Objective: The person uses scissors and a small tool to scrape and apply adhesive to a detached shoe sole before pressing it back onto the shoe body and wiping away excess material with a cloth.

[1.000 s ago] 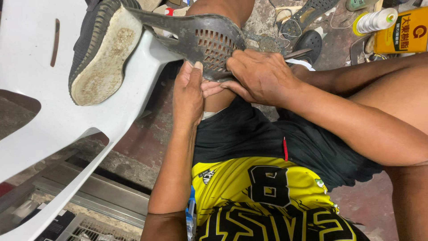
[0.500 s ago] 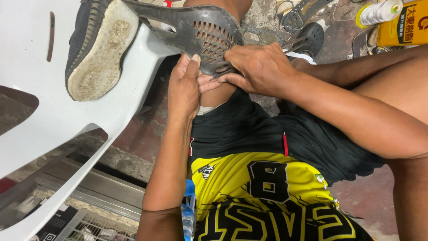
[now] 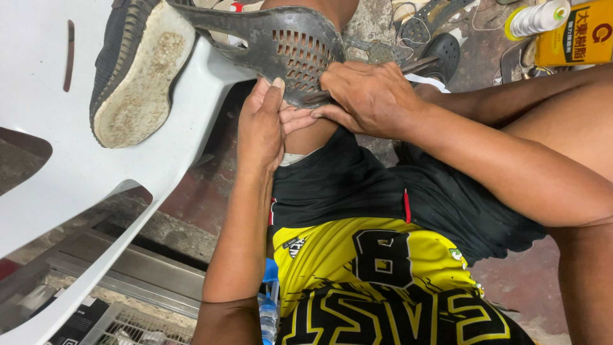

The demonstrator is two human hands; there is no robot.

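At twelve o'clock, over the knee, the dark perforated rubber shoe sole (image 3: 281,48) has barely shifted since a second ago. The left hand (image 3: 262,124) still pinches its edge; the right hand (image 3: 370,96) stays closed round a thin tool (image 3: 418,65).

Tight quarters here: the left hand (image 3: 262,124) and right hand (image 3: 370,96) press together at the edge of the dark perforated shoe sole (image 3: 281,41), no gap between them. To the left, the white plastic chair (image 3: 57,185) and the sneaker (image 3: 137,70) resting on it wall off that side. Beyond the sole, loose soles (image 3: 440,48), a thread spool (image 3: 539,18) and a yellow can (image 3: 578,38) crowd the floor. Bare floor (image 3: 191,204) shows only between chair and left forearm.
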